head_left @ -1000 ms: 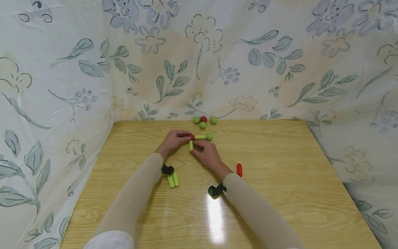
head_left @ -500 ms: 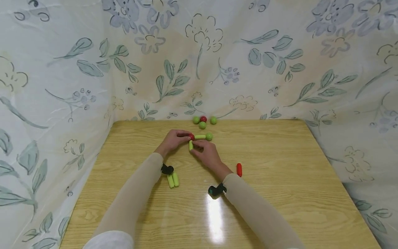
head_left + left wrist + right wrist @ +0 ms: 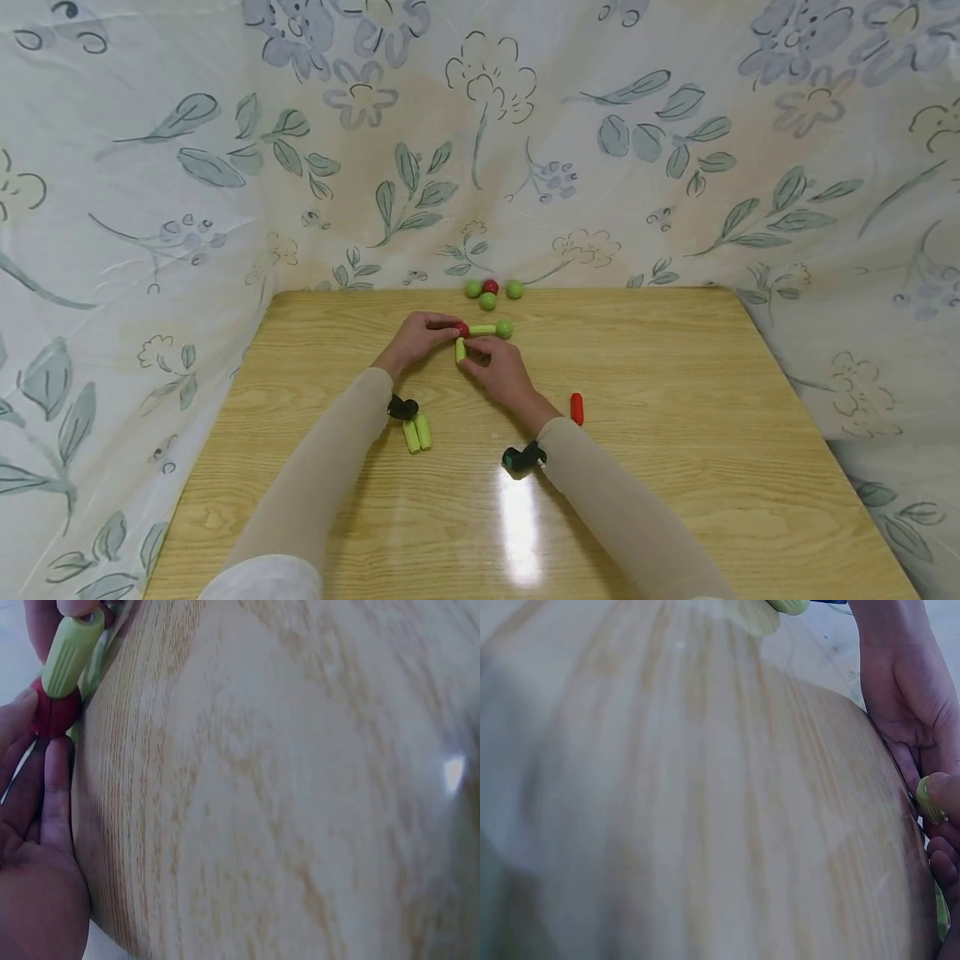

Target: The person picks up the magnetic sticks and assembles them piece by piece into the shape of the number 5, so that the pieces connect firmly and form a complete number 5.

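My left hand [image 3: 420, 337] pinches a red ball [image 3: 462, 330] between thumb and fingers, near the back middle of the table. From that ball a green stick [image 3: 482, 330] runs right to a green ball [image 3: 505, 328]. My right hand [image 3: 498, 367] pinches a second green stick [image 3: 461, 352], whose far end is right at the red ball and which points toward me. In the left wrist view this grooved stick [image 3: 73, 652] meets the red ball [image 3: 56, 709], with a hole showing in its free end. The right wrist view shows only the end of the stick [image 3: 930, 801] beside the thumb.
Behind the hands, several green balls [image 3: 488, 301] and a red ball [image 3: 491, 287] sit by the table's back edge. Two green sticks [image 3: 417, 434] lie near the left wrist. A red stick [image 3: 577, 408] is right of the right forearm. A floral cloth [image 3: 480, 150] hangs behind the table.
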The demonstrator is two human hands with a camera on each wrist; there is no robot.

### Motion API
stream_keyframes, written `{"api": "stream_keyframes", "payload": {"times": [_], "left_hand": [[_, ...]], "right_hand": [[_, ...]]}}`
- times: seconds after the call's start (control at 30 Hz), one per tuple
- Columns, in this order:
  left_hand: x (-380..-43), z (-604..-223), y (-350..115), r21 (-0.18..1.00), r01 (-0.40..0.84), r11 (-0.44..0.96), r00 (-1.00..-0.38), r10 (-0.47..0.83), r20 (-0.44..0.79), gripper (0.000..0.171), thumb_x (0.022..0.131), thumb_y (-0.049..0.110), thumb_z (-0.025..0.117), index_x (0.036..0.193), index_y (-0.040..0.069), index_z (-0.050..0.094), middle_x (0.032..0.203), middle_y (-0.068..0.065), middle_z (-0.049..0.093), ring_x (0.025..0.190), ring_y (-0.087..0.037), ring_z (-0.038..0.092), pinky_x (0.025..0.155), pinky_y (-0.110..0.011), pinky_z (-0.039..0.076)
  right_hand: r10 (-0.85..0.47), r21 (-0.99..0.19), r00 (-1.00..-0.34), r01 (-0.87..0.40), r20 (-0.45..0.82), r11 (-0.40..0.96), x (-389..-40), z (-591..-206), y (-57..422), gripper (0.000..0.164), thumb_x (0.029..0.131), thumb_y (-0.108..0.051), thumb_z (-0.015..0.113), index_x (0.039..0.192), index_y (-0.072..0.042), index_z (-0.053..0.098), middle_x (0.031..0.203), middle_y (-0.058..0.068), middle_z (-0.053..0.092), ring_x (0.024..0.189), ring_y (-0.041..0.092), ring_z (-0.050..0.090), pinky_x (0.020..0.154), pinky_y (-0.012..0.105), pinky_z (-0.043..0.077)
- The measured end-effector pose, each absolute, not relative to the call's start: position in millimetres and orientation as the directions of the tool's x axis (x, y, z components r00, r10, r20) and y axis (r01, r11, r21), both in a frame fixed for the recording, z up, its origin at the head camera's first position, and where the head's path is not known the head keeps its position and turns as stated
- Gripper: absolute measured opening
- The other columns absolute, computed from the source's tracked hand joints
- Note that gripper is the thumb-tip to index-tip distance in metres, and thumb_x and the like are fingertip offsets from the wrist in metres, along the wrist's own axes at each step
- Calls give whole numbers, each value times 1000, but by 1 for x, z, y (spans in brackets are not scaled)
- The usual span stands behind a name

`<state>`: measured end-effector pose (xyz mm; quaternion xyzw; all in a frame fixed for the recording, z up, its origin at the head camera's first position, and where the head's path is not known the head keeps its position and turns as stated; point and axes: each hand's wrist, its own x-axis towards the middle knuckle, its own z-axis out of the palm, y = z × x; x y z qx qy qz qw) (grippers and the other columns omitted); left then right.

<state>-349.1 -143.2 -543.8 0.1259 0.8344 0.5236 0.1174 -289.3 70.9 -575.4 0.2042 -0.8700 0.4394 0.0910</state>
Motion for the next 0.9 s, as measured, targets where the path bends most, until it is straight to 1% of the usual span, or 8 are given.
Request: {"api": "stream_keyframes", "payload": {"times": [0.33, 0.63, 0.77, 0.9], "left_hand": [[-349, -545, -143, 907, 83, 414, -942, 329, -64, 31, 106, 23, 75, 133, 9, 79, 133, -8, 75, 132, -26, 63, 116, -45, 45], [-349, -546, -144, 913, 64, 403, -944, 320, -75, 32, 105, 22, 77, 134, 8, 78, 134, -9, 75, 134, -27, 63, 117, -45, 44], [-349, -545, -145, 913, 62, 402, -945, 317, -76, 32, 105, 22, 77, 134, 8, 78, 134, -9, 75, 134, -27, 62, 117, -45, 44], [-348, -545, -144, 914, 58, 401, -945, 318, -79, 32, 105, 22, 77, 134, 8, 78, 134, -9, 75, 134, -27, 62, 118, -45, 44]], "right_hand": [[-273, -734, -905, -425, 327, 531, -289, -575, 72, 39, 95, -18, 88, 131, -6, 78, 126, 8, 76, 110, 20, 71, 92, 37, 59], [-267, -749, -899, -437, 347, 498, -290, -578, 71, 37, 95, -17, 87, 130, -6, 79, 123, 6, 76, 109, 18, 71, 93, 36, 58], [-262, -753, -898, -439, 354, 489, -290, -579, 72, 37, 95, -17, 88, 128, -6, 79, 121, 5, 76, 109, 18, 70, 96, 37, 57], [-238, -768, -908, -420, 346, 484, -290, -577, 73, 35, 94, -17, 88, 126, -6, 80, 115, 5, 77, 106, 19, 70, 94, 38, 57]]}}
